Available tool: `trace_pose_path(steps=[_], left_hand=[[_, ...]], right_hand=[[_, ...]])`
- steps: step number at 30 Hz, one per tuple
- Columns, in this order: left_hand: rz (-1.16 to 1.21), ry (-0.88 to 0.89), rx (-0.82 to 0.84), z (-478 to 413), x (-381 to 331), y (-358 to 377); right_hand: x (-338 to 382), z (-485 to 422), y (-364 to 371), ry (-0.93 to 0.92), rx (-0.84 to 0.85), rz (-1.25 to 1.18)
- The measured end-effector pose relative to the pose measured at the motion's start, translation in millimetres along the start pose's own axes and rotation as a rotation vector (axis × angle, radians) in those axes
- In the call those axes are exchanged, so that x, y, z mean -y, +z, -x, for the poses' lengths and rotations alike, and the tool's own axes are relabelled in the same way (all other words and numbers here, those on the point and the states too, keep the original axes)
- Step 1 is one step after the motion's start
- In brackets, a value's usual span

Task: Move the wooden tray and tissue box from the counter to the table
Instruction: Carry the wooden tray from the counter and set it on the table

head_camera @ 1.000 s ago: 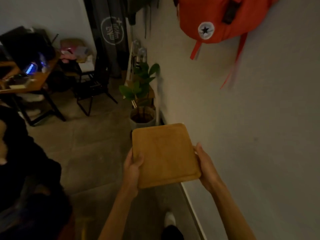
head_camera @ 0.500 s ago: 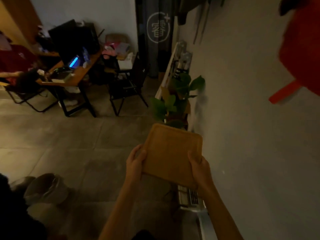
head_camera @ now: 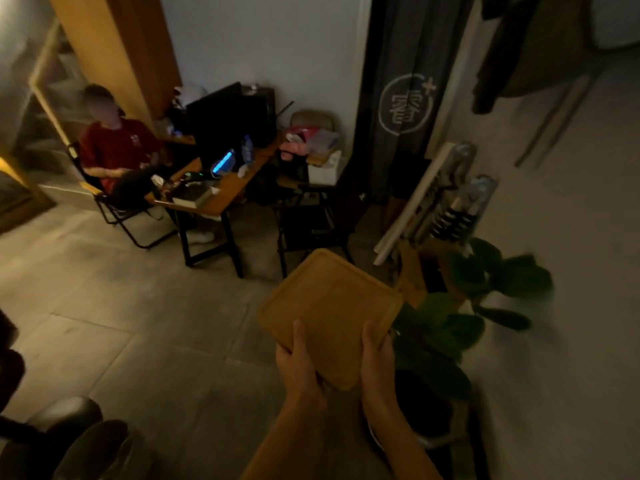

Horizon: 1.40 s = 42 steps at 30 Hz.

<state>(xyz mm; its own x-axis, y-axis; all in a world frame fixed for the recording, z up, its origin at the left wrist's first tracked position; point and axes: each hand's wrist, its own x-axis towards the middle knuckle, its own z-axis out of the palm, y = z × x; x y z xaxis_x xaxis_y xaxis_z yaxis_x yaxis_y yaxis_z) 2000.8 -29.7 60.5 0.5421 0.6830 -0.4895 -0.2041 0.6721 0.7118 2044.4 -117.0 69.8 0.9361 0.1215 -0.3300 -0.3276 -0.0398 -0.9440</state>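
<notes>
The wooden tray (head_camera: 329,308) is a flat square of light wood with rounded corners, held in the air above the floor, tilted toward the upper left. My left hand (head_camera: 299,365) grips its near left edge, thumb on top. Its near right edge is held by my right hand (head_camera: 375,362). The wooden table (head_camera: 225,194) stands ahead at the back wall, crowded with a monitor, a glowing blue device and a book. A white tissue box (head_camera: 323,169) sits on a black chair beside the table; whether it is the task's tissue box I cannot tell.
A person in a red shirt (head_camera: 114,150) sits on a folding chair left of the table. A potted plant (head_camera: 453,320) stands close on my right by the wall. White boards (head_camera: 415,199) lean against the wall. A dark curtain (head_camera: 405,98) hangs behind. Dark rounded objects (head_camera: 76,441) lie low left.
The view has swung left and moved forward along the wall. The red backpack has left the frame and the table with the seated person has come nearer. Both hands stay on the tray.
</notes>
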Motion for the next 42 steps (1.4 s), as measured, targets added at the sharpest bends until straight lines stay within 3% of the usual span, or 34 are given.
trace_pose_path(steps=[8, 13, 20, 24, 30, 33, 37, 42], left_hand=[[-0.009, 0.102, -0.264, -174.9, -152.9, -34.5], [-0.016, 0.205, -0.443, -241.2, -226.9, -88.0], [0.121, 0.341, -0.723, -287.3, -305.0, -145.4], [0.259, 0.432, -0.911, -294.4, -336.0, -175.7], [0.344, 0.501, -1.171, -334.0, -390.8, -246.0], [0.314, 0.541, -1.267, -362.0, -425.9, -277.8], [0.138, 0.580, -1.298, -403.5, -465.4, -310.0], [0.120, 0.510, -1.348, -451.6, -512.9, -348.3]], right_hand=[[57.4, -169.2, 170.9, 0.031, 0.423, 0.207], [77.2, -239.9, 340.6, -0.022, 0.848, 0.418], [76.8, -224.4, 574.2, -0.222, 1.544, 0.714], [56.8, -176.4, 668.5, -0.259, 1.843, 0.701], [15.5, -120.8, 794.1, -0.433, 2.002, 0.678], [4.1, -104.6, 854.5, -0.394, 1.992, 0.684], [-10.0, -90.0, 931.3, -0.428, 1.988, 0.658], [-29.3, -75.6, 1022.9, -0.471, 2.052, 0.715]])
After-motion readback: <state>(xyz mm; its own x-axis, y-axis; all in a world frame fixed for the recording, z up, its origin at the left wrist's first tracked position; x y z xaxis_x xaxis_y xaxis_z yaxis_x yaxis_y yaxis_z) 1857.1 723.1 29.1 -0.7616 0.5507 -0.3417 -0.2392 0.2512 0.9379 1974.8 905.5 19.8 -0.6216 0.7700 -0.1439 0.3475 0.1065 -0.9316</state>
